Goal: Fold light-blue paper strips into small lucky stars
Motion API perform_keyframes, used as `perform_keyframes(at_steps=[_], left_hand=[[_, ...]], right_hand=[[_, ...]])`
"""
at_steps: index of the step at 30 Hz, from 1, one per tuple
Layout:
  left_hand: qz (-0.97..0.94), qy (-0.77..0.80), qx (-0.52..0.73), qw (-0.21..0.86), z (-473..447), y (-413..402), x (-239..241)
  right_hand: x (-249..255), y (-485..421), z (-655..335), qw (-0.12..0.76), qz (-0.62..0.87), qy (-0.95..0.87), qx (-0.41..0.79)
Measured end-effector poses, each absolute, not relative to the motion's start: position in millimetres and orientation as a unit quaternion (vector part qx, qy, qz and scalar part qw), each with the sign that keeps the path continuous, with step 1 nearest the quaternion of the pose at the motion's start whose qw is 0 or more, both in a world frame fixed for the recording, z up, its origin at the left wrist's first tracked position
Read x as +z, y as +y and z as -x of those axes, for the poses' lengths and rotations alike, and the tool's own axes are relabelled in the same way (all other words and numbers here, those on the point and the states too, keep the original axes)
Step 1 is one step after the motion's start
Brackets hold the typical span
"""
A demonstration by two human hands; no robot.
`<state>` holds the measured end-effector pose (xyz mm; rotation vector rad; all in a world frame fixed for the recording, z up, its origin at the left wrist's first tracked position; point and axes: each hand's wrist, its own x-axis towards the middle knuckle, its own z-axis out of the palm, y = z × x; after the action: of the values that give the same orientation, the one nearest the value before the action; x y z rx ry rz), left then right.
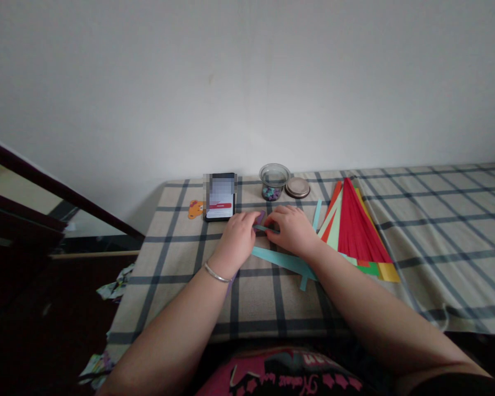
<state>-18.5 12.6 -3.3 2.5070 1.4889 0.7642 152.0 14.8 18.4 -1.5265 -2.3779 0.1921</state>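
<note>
My left hand (238, 236) and my right hand (292, 228) meet over the checked cloth (181, 258), fingers pinched together on a thin paper strip (260, 219) that shows purple and teal between them. A silver bangle sits on my left wrist. Beneath my right wrist lie long teal paper strips (278, 258), one crossing another. Just right of my right hand a fan of red, orange, green and yellow paper strips (357, 231) spreads across the cloth.
A phone (220, 196) with a lit screen lies at the back, an orange tag (195, 209) beside it. A clear jar (274, 181) holding small coloured pieces stands near its lid (297, 187). The wall is right behind. Scraps litter the floor at left.
</note>
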Motion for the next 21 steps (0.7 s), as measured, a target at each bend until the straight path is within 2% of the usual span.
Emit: perform_keyframes(at_steps=[5, 13, 21], left_hand=[[-0.826, 0.487, 0.269, 0.085, 18, 12, -2], [-0.823, 0.515, 0.239, -0.010, 19, 8, -4], [-0.846, 0.505, 0.171, 0.011, 21, 11, 10]], right_hand=[[15, 16, -145, 0.153, 0.530, -0.833, 0.035], [13, 18, -143, 0.166, 0.549, -0.819, 0.016], [9, 17, -144, 0.175, 0.548, -0.817, 0.027]])
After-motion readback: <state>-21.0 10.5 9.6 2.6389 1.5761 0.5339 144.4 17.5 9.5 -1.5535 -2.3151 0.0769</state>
